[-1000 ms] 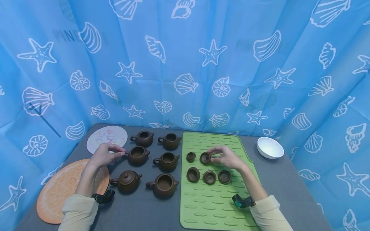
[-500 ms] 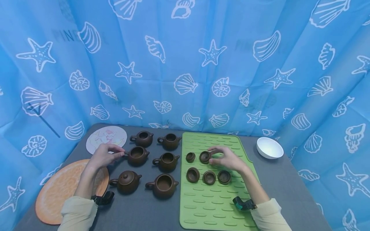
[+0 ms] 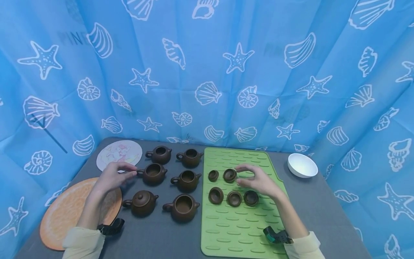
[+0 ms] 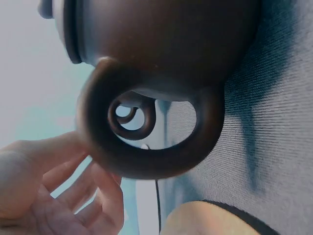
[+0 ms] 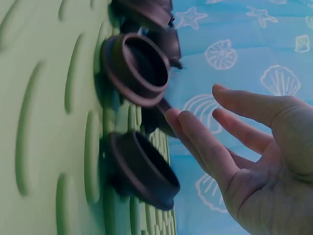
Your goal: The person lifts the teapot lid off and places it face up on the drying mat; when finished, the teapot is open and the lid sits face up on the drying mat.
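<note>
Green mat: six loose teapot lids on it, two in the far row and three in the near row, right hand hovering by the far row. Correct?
Not quite. The head view shows five lids on the green mat, not six: two in the far row and three in the near row. The right hand is by the far row, fingers relaxed, holding nothing.

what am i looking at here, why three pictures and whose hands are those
One person wears three cameras: one on the head, looking down at the table, and one on each wrist, giving the two close-ups. On the grey table stand six brown teapots; one has its lid on. Five lids lie upside down on a green mat. There are also two flat plates and a white bowl. The left hand touches the handle of a teapot. The right hand is open beside a lid, holding nothing.
</note>
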`<action>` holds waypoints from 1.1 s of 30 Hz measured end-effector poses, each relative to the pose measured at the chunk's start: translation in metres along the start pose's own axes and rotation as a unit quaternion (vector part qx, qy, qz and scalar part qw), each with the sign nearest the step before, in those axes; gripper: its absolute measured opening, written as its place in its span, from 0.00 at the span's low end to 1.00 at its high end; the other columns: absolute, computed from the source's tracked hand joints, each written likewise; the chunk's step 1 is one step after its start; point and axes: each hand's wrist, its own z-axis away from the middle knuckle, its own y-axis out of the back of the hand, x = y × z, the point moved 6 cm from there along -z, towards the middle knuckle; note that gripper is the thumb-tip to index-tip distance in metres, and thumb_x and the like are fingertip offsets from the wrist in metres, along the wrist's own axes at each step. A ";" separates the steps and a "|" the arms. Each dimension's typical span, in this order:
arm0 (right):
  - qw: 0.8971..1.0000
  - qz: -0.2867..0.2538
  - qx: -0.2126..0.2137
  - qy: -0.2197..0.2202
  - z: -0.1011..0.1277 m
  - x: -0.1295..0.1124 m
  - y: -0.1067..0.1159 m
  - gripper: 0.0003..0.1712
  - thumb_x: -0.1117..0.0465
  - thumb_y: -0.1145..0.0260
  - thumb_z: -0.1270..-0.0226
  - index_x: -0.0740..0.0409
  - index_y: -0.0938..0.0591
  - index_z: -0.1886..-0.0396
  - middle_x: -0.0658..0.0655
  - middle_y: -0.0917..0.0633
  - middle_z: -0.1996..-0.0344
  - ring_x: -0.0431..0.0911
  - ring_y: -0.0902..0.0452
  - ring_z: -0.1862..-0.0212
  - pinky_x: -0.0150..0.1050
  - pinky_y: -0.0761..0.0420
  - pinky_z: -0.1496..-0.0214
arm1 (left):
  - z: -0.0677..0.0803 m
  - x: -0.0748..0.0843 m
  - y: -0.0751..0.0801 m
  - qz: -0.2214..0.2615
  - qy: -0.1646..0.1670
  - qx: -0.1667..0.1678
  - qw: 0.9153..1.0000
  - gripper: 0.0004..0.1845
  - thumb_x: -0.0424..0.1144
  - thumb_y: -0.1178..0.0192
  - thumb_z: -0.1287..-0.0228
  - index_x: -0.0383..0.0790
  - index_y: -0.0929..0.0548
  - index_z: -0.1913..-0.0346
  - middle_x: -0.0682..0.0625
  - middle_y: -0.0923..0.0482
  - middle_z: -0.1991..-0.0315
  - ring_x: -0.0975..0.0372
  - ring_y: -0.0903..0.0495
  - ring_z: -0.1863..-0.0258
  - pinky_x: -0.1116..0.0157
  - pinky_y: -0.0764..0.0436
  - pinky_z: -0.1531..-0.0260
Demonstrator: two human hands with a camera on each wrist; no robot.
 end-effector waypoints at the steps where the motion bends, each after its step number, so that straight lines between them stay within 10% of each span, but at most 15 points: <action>1: 1.000 -0.004 -0.003 0.005 0.001 -0.002 -0.001 0.32 0.64 0.30 0.22 0.72 0.28 0.25 0.79 0.25 0.29 0.65 0.09 0.44 0.37 0.10 0.42 | 0.002 0.001 0.001 -0.002 0.000 -0.001 1.000 0.16 0.38 0.33 0.23 0.32 0.12 0.41 0.31 0.13 0.43 0.51 0.12 0.55 0.57 0.10 0.59; 13: 0.994 -0.089 -0.045 0.036 -0.001 -0.038 -0.050 0.28 0.64 0.31 0.22 0.68 0.24 0.27 0.78 0.24 0.29 0.55 0.08 0.44 0.39 0.10 0.41 | 0.035 0.002 0.000 -0.004 -0.014 -0.015 1.000 0.16 0.40 0.32 0.23 0.35 0.12 0.40 0.36 0.11 0.43 0.52 0.14 0.51 0.59 0.13 0.58; 20: 0.988 -0.127 -0.070 0.058 -0.012 -0.060 -0.084 0.24 0.66 0.32 0.22 0.68 0.22 0.30 0.77 0.22 0.31 0.63 0.09 0.44 0.39 0.09 0.43 | 0.058 -0.005 -0.006 0.032 0.019 -0.035 0.999 0.19 0.44 0.32 0.23 0.36 0.12 0.38 0.39 0.11 0.49 0.55 0.18 0.69 0.64 0.19 0.73; 33: 0.969 -0.180 -0.152 0.073 -0.039 -0.093 -0.162 0.23 0.69 0.31 0.24 0.69 0.21 0.33 0.76 0.20 0.36 0.65 0.08 0.46 0.37 0.10 0.44 | 0.079 -0.020 -0.011 0.039 0.070 -0.042 0.996 0.17 0.43 0.31 0.24 0.37 0.10 0.40 0.45 0.09 0.51 0.61 0.17 0.67 0.64 0.19 0.75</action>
